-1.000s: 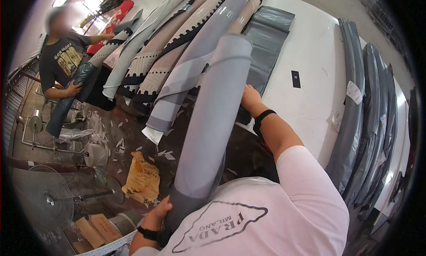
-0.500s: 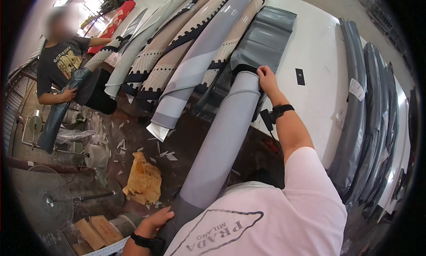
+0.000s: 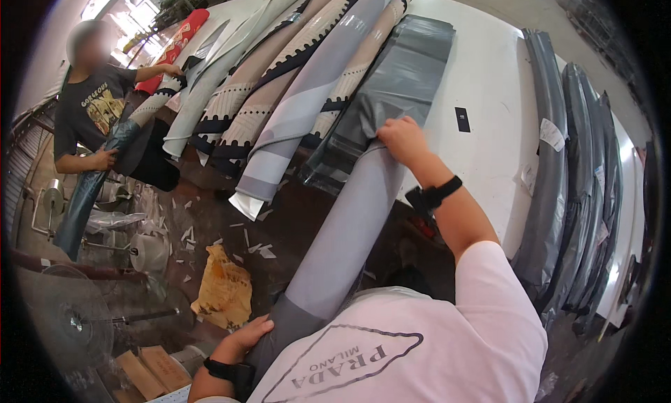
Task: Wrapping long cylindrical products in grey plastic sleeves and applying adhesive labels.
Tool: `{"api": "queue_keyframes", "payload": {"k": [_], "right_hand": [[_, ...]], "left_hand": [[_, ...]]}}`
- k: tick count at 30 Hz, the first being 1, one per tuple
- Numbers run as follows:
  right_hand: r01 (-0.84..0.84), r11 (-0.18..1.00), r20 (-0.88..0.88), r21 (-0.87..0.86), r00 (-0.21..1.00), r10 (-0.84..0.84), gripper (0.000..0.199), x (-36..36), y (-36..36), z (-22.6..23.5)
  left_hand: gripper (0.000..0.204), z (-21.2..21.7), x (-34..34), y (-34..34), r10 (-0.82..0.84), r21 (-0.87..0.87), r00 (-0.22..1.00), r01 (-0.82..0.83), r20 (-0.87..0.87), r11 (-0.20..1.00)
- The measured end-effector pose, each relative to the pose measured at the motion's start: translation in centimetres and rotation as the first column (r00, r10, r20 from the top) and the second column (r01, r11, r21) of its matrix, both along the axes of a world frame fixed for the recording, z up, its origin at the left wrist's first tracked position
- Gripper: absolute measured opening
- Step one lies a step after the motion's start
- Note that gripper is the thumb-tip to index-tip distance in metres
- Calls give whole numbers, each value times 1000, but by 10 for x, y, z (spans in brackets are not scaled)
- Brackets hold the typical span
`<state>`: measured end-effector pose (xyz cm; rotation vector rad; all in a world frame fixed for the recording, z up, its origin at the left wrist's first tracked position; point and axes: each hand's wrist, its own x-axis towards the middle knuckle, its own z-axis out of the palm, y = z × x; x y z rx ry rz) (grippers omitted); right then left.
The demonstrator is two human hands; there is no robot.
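Note:
A grey rolled rug (image 3: pixel 342 228) runs diagonally from beside my body up to the table edge. Its far end meets a dark grey plastic sleeve (image 3: pixel 412 67) lying on the table. My right hand (image 3: pixel 404 141) is closed in a pinch on the sleeve's edge, right at the rug's far end, which the plastic and hand now hide. Low on the left, my left hand (image 3: pixel 250 333) wraps the near part of the rug, thumb on top; its other fingers are partly hidden beneath.
Several patterned rolled rugs (image 3: pixel 279 88) lie across the white table (image 3: pixel 482 74) to the left. Grey wrapped rolls (image 3: pixel 542 172) lie on the right. A co-worker (image 3: pixel 98 109) at far left holds a partly sleeved roll. Yellow crumpled sheeting (image 3: pixel 224 288), scraps and cardboard (image 3: pixel 150 371) litter the floor.
My right hand has shifted slightly left and down, bunching the sleeve's edge over the rug's far end, where a dark opening showed before. The left hand keeps its place.

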<state>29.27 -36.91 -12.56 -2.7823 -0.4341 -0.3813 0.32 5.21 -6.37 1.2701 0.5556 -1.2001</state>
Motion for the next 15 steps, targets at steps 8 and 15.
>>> {"api": "queue_keyframes", "payload": {"k": [8, 15], "right_hand": [[391, 674, 171, 627, 774, -609, 31, -8, -22, -76], [579, 502, -733, 642, 656, 181, 29, -18, -12, -71]], "left_hand": [[62, 16, 3, -29, 107, 216, 989, -83, -101, 973], [60, 15, 2, -33, 155, 271, 981, -118, -120, 955]]}}
